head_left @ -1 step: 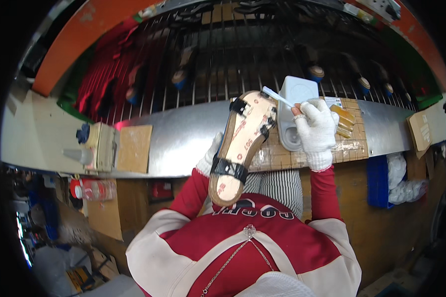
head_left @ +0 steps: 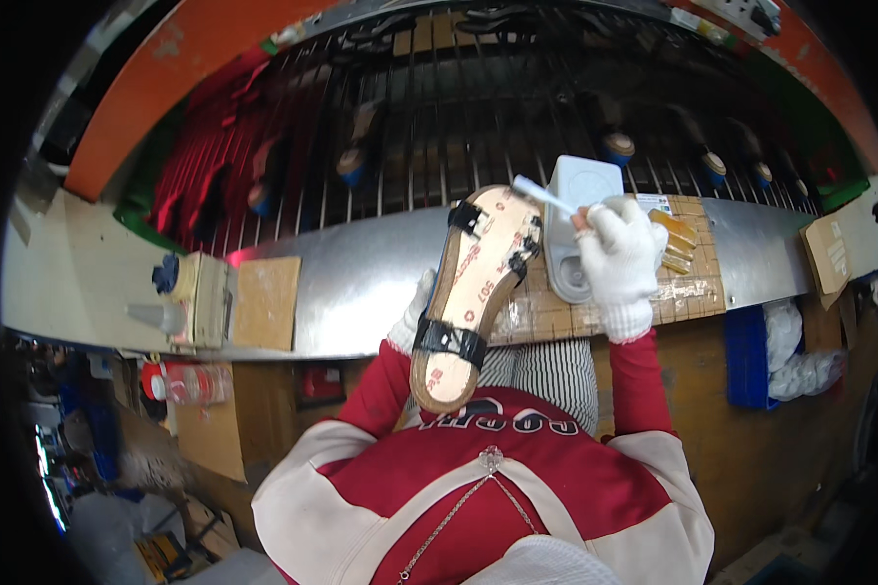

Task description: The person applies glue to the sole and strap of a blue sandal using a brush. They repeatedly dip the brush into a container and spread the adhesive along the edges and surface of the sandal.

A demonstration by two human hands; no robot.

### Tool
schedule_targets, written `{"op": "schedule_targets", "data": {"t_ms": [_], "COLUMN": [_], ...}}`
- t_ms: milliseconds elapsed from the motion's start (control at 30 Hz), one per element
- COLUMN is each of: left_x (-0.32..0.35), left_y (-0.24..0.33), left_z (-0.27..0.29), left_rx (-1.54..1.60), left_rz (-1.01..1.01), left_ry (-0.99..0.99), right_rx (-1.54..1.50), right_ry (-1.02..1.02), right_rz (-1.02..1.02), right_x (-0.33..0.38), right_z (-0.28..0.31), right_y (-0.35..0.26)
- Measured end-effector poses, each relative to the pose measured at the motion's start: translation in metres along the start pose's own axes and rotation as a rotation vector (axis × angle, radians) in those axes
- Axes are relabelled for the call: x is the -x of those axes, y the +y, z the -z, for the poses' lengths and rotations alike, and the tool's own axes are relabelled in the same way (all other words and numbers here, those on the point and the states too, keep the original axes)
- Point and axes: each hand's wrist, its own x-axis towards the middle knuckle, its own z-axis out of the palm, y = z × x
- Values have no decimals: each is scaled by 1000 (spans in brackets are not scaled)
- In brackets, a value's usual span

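Observation:
An upturned sandal (head_left: 476,273), its pale insole board bare and several black strap ends folded over the edges, is tilted in front of me. My left hand (head_left: 412,317), in a white glove, grips it from the left side; the sandal hides most of the fingers. My right hand (head_left: 619,252), gloved with bare fingertips showing, is closed on a slim white brush (head_left: 548,198). The brush's blurred tip is at the sandal's upper right edge; I cannot tell whether it touches. Just beyond the right hand stands a white plastic container (head_left: 587,179) with a round well at its near end.
Cardboard (head_left: 693,285) lies under the container, with amber-yellow blocks (head_left: 675,239) on it. Behind the metal bench top (head_left: 337,273) runs a rack of bars (head_left: 439,146) carrying several shoes. A cream box (head_left: 205,297) and a brown board (head_left: 266,302) sit left.
The brush and right hand have shifted down slightly, and the brush tip is now smeared by motion. The sandal stays in the left hand. The whole view has moved a little.

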Motion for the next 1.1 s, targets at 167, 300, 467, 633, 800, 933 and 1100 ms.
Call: {"op": "schedule_targets", "data": {"t_ms": [167,300,467,633,800,933,1100], "left_x": [-15,-47,-103,-170,-228,-242,-214], "left_y": [1,11,43,67,87,78,65], "left_z": [-9,-5,3,16,37,44,15], "left_rx": [173,-393,186,437,519,563,540], "left_rz": [-24,-212,138,130,-4,-111,-138], "left_ry": [181,284,263,454,515,637,476], "right_rx": [-6,-519,-677,-660,-640,-695,-818], "right_ry": [-30,-54,85,147,163,155,109], "right_rz": [134,-189,-481,-583,-656,-672,-637], "right_x": [18,25,36,53,60,53,18], "right_z": [5,7,21,28,27,21,9], "right_y": [-16,-1,37,62,71,76,108]}}
